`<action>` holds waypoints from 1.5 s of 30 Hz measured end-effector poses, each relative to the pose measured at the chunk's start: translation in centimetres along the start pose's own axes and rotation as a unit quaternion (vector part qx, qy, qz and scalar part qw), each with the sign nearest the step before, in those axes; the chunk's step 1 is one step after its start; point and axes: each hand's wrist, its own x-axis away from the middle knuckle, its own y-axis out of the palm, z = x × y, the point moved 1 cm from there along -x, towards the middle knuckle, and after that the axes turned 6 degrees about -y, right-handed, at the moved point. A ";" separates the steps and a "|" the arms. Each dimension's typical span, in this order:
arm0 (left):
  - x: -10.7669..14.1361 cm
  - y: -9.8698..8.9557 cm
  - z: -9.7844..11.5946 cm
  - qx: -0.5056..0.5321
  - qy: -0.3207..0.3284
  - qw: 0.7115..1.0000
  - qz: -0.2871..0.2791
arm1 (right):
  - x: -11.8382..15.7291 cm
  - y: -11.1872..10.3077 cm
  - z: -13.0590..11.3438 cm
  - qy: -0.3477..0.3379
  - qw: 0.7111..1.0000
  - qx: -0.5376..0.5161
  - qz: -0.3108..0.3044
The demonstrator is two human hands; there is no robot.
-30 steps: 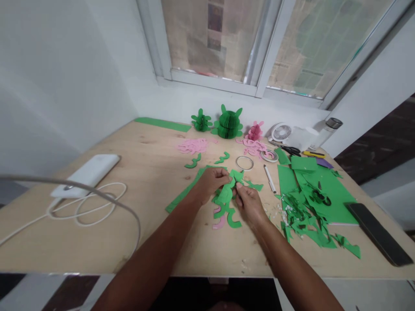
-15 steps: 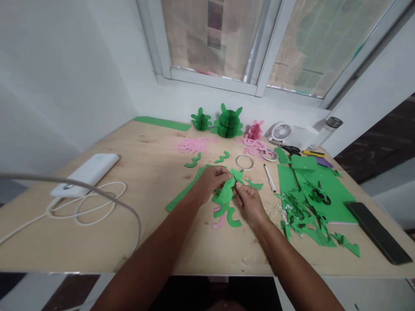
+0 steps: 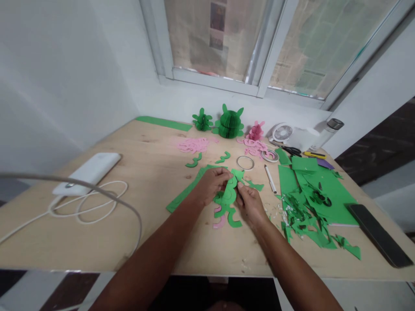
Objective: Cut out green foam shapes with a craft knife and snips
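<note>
My left hand [image 3: 215, 183] pinches the upper left edge of a green paper piece [image 3: 231, 190] with a scalloped outline. On its other side my right hand [image 3: 251, 199] is closed, thumb and fingertips at the paper's right edge. Its inner fingers are hidden. Just beneath lie curved green cutouts [image 3: 234, 218] and a pink curved cutout [image 3: 219, 222]. A long green paper sheet [image 3: 183, 194] lies partly under my left forearm. Two wavy green strips, one of them a green strip [image 3: 194, 160], rest beyond my hands.
Along the back stand green honeycomb paper figures [image 3: 229, 124], a pink one [image 3: 256, 130] and a small fan [image 3: 282, 132]. Right of my hands are a white pen [image 3: 270, 179], green scraps [image 3: 301, 220] and a black phone [image 3: 379, 235]. A power bank [image 3: 87, 172] with a cable lies left.
The green paper piece has turned slightly more upright between my hands, showing its scalloped right side. Both hands keep nearly the same place and grip.
</note>
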 end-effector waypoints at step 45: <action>-0.1 0.3 -0.8 -0.011 0.005 0.999 -0.050 | -0.6 0.3 0.2 -0.025 0.991 -0.132 0.019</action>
